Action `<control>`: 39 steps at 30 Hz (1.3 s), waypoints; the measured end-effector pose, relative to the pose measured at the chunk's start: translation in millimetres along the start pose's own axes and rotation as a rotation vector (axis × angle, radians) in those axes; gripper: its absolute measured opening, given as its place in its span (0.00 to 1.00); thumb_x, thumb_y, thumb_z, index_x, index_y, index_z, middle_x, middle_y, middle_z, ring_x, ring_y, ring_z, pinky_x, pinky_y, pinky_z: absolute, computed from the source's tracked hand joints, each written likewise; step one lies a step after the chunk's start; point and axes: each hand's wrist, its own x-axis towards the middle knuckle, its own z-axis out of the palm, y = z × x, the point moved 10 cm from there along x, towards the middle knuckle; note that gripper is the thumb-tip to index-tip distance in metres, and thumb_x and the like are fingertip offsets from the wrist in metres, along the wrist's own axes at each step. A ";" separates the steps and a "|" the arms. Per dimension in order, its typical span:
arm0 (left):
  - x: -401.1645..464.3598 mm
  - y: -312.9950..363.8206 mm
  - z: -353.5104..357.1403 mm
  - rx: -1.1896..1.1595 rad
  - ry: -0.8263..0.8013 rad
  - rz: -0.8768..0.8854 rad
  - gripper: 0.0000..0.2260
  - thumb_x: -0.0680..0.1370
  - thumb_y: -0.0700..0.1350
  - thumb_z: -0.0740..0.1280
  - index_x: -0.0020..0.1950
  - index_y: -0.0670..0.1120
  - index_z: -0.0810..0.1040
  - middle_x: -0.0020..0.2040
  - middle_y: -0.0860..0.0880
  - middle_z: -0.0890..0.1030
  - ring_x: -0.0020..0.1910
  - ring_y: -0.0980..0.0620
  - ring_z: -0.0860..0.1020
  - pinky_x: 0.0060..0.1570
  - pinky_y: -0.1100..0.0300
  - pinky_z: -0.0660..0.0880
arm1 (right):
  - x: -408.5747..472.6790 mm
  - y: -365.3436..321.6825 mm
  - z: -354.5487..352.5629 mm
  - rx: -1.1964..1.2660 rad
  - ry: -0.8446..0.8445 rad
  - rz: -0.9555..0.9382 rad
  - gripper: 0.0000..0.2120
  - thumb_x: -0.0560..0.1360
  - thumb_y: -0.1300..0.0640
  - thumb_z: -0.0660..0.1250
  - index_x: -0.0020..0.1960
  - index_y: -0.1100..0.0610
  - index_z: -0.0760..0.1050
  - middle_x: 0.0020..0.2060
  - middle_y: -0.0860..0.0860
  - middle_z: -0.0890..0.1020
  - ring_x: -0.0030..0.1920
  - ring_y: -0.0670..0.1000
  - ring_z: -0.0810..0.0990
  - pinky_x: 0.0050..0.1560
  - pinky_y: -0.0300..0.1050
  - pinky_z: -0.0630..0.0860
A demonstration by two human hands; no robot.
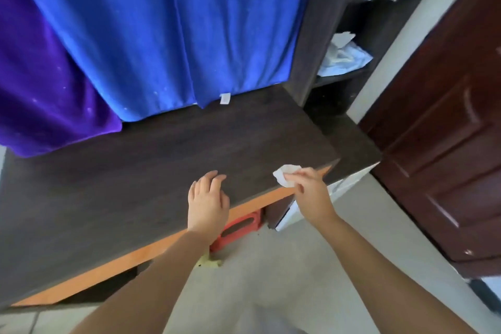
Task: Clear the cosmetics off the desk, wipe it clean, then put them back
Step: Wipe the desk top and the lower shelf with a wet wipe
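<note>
While the left hand (207,199) rests spread on the desk (151,160), the right hand (311,188) pinches a tissue (284,175) near its corner.

Two hands, the left hand (207,198) and right hand (311,184), meet one dark worktop (162,165); one white tissue (284,175) sits under the right, one red stool (238,229) below them, two curtains beyond.

Left hand (207,199) flat, right hand (311,187) seemingly pinched
</note>
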 end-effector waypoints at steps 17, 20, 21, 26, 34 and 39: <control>113.3 276.8 162.6 -0.105 -0.137 0.393 0.16 0.78 0.38 0.57 0.65 0.44 0.71 0.65 0.47 0.72 0.65 0.47 0.68 0.69 0.54 0.58 | 59.7 208.6 -216.1 -0.060 0.282 0.199 0.16 0.74 0.72 0.59 0.58 0.62 0.78 0.53 0.57 0.76 0.51 0.51 0.73 0.50 0.23 0.61; 144.2 296.9 189.8 -0.128 -0.163 0.336 0.16 0.79 0.39 0.56 0.66 0.46 0.69 0.66 0.48 0.70 0.67 0.50 0.66 0.70 0.56 0.57 | 94.3 236.0 -229.9 -0.037 0.274 0.205 0.15 0.75 0.72 0.59 0.57 0.64 0.78 0.53 0.59 0.76 0.50 0.48 0.71 0.48 0.18 0.60; 151.5 302.0 200.2 -0.137 -0.175 0.311 0.16 0.79 0.40 0.56 0.67 0.46 0.69 0.67 0.49 0.70 0.67 0.50 0.65 0.70 0.56 0.57 | 104.1 244.5 -232.6 -0.048 0.268 0.200 0.15 0.74 0.72 0.59 0.57 0.64 0.78 0.54 0.59 0.76 0.50 0.48 0.71 0.49 0.20 0.60; 170.6 326.7 260.5 -0.098 -0.274 0.263 0.16 0.79 0.40 0.56 0.68 0.46 0.68 0.67 0.49 0.69 0.65 0.50 0.66 0.68 0.59 0.59 | 139.5 300.6 -226.7 -0.067 0.154 0.217 0.16 0.73 0.73 0.60 0.58 0.63 0.78 0.53 0.60 0.77 0.50 0.52 0.75 0.49 0.24 0.61; 167.1 290.3 350.5 -0.060 -0.262 -0.158 0.17 0.79 0.39 0.57 0.68 0.45 0.67 0.67 0.48 0.69 0.64 0.48 0.67 0.63 0.57 0.66 | 233.0 380.8 -151.2 -0.067 -0.238 -0.023 0.15 0.72 0.68 0.60 0.56 0.62 0.80 0.52 0.57 0.81 0.54 0.54 0.79 0.57 0.33 0.68; 141.0 247.4 409.1 0.000 -0.197 -0.471 0.17 0.76 0.36 0.61 0.64 0.41 0.71 0.63 0.41 0.73 0.60 0.41 0.71 0.59 0.49 0.71 | 272.0 417.4 -86.9 -0.055 -0.367 -0.181 0.20 0.64 0.79 0.64 0.50 0.63 0.81 0.46 0.60 0.82 0.49 0.56 0.79 0.52 0.38 0.72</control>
